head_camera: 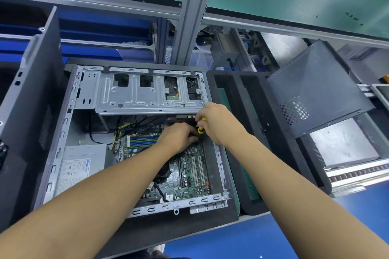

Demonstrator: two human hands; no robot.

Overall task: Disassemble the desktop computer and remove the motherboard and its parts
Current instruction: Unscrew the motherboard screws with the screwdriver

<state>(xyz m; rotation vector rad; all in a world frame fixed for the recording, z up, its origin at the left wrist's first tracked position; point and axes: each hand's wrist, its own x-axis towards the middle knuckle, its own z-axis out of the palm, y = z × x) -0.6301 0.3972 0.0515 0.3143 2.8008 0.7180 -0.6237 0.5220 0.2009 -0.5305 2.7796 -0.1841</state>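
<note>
An open desktop case (69,132) lies on its side in front of me. Its green motherboard (189,176) shows at the bottom, with blue and green memory slots (144,140) and white expansion slots. My right hand (216,122) grips a yellow-and-black screwdriver (201,129), pointed down at the board's far right corner. My left hand (179,137) rests curled on the board right beside the screwdriver tip; whether it pinches anything is hidden. A metal drive cage (147,90) spans the case's far side.
A grey power supply (84,164) with a label sits in the case's near left corner, cables beside it. A removed dark side panel (315,88) leans at right over another case. A second dark case (27,101) stands at left. A blue mat (263,235) covers the bench.
</note>
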